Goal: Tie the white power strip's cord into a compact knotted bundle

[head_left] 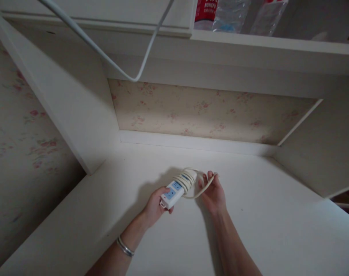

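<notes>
My left hand (155, 205) grips the near end of a white power strip (174, 191) with blue sockets, held just above a white desk top (263, 214). Its cream cord (186, 180) is wound in several turns around the strip's far end. My right hand (212, 193) is closed on a loose loop of that cord beside the strip, with the cord running across its fingers. A silver bangle sits on my left wrist.
The desk sits in an alcove with white side panels (76, 115) and floral wallpaper (209, 111) behind. A white cable (111, 61) hangs from above at the upper left. A shelf (272, 44) overhead holds plastic bottles (230, 15) and a red container (204, 13).
</notes>
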Tool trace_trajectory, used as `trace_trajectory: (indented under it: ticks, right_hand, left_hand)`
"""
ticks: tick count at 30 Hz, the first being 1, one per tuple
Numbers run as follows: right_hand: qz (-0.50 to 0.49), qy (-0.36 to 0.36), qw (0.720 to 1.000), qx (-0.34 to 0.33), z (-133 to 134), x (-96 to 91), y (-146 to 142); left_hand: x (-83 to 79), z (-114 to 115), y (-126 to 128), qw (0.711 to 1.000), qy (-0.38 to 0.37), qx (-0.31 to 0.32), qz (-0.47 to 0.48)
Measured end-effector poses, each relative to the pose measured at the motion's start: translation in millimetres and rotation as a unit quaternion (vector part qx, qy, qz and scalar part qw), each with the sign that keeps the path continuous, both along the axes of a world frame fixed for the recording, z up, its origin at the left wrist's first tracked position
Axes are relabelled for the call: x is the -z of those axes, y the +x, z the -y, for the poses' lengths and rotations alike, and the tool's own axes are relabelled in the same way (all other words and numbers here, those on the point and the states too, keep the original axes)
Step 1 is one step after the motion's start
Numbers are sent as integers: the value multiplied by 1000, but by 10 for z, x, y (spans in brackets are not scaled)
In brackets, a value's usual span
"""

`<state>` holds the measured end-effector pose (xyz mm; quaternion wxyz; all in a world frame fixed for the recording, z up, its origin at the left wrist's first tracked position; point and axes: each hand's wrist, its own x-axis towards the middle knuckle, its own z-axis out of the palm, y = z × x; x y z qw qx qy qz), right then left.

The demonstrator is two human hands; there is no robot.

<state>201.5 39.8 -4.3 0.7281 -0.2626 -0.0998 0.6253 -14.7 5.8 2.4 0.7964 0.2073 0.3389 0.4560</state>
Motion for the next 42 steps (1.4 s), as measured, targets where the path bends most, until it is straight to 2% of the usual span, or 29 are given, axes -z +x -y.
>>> trace_trajectory:
  ticks: [5, 7, 9, 11, 13, 15, 17, 22, 27, 31, 35, 38, 42]
  right_hand:
    - [132, 3, 991, -35, 34, 10, -190]
    - [213, 2, 975, -66, 69, 29, -287]
    - [279, -7, 951, -133, 112, 46, -355]
    - [324, -13, 925, -198, 147, 60, -386]
    - [345, -2, 912, -223, 163, 73, -392]
    - [329, 12, 919, -217, 155, 87, -387]
    - [280, 8, 940, -196, 127, 97, -375]
    - [153, 13, 984, -87, 44, 53, -274]
    - [38, 22, 999, -23, 37, -24, -78]
    - [-20, 42, 998, -42, 72, -37, -22]
    - [-44, 66, 992, -94, 107, -61, -94]
    - [-27, 58, 986, -151, 132, -87, -199]
    - [45, 48, 972, -225, 173, -84, -367]
  left_hand:
    - [-62, -50, -48, 997, 9, -75, -4]
    - [-92, -51, -70, 996, 16, -84, 9]
    - [-121, -44, -86, 996, 19, -83, 18]
    - [-148, -37, -95, 997, 13, -78, 25]
    - [-165, -31, -101, 997, 0, -71, 33]
    - [-170, -26, -106, 998, -11, -58, 36]
    - [-161, -19, -108, 999, -17, -40, 27]
    - [-126, 10, -86, 1000, -3, 2, -7]
    - [-140, 5, -61, 999, -2, -32, -10]
    - [-161, -25, -83, 997, -4, -70, 16]
    - [-165, -37, -103, 995, -16, -94, 42]
    - [-160, -36, -98, 995, -3, -84, 47]
    - [-158, -27, -84, 997, -1, -71, 34]
